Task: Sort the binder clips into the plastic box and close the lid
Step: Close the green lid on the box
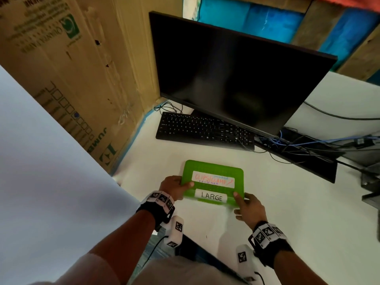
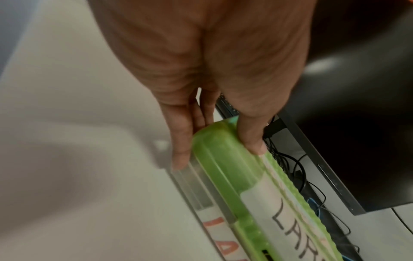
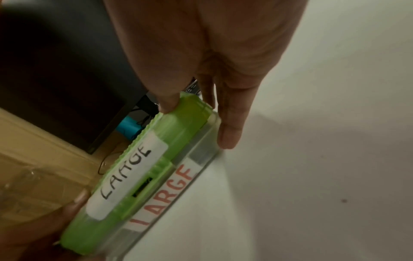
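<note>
Green plastic forms the lid of the plastic box, whose clear lower body is seen from the wrist views beneath the lid. The lid is down on the box. The box is set on the white counter, near the front edge, with a black keyboard farther back and a dark monitor behind that.

Two white labels are carried on the lid: a larger one with coloured handwriting and, nearer the person, a smaller one marked "LARGE". A second "LARGE" in red letters is seen on the clear front wall of the box.

The box is gripped at its two near corners. The left hand is closed on the left end, its thumb laid on top of the lid and its fingers run down the side toward the counter. The right hand is closed on the right end in the same manner, thumb on the lid and fingers down the clear side wall.

No binder clips can be made out through the lid or walls.

A large cardboard carton stands to the left, and a tangle of black and blue cables lies to the right of the keyboard.
</note>
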Available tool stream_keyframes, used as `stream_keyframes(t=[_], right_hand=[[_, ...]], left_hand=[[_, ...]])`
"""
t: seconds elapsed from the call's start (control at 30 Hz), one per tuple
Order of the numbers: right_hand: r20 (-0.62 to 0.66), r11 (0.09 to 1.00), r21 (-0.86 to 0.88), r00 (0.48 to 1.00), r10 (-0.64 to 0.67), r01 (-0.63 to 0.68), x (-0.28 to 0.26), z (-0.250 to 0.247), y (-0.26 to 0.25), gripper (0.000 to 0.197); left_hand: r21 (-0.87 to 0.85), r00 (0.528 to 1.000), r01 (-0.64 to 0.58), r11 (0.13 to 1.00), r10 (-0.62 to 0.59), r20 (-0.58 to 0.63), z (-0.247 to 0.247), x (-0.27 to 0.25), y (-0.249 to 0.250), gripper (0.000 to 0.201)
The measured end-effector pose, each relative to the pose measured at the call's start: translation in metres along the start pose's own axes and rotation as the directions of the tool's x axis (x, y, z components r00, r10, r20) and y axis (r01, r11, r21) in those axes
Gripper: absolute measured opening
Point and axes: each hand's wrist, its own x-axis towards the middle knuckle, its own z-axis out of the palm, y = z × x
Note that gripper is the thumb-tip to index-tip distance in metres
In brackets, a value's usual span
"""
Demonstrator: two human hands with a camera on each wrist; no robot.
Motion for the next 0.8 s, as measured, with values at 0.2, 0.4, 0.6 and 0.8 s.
stream_keyframes(t=[0.2,0.4,0.6,0.8], right_hand=[[-0.100,0.970,0.207,0.983,0.151,-0.128,0.029,0.000,-0.004,0.057],[0.110,0.811,0.482,0.941,0.321,-0.333,0.029,0.013,-0.004,0.063],[0.130,0.780,0.539,0.947,0.295,-0.317,0.029,0.014,-0.011,0.050],[0.086,0.760,0.565,0.939,0.332,-0.320,0.027,0.018,-0.014,0.059]], left_hand=[[-0.039,1.000,0.007,0.999,-0.006,0.026,0.017,0.003,0.014,0.077],[-0.033,0.995,-0.088,0.996,0.089,0.034,0.042,0.006,0.023,0.084],[0.057,0.998,-0.059,0.997,0.059,0.008,0.044,0.009,0.036,0.062],[0.044,0.971,0.228,0.973,-0.231,0.057,0.037,0.008,0.034,0.089]])
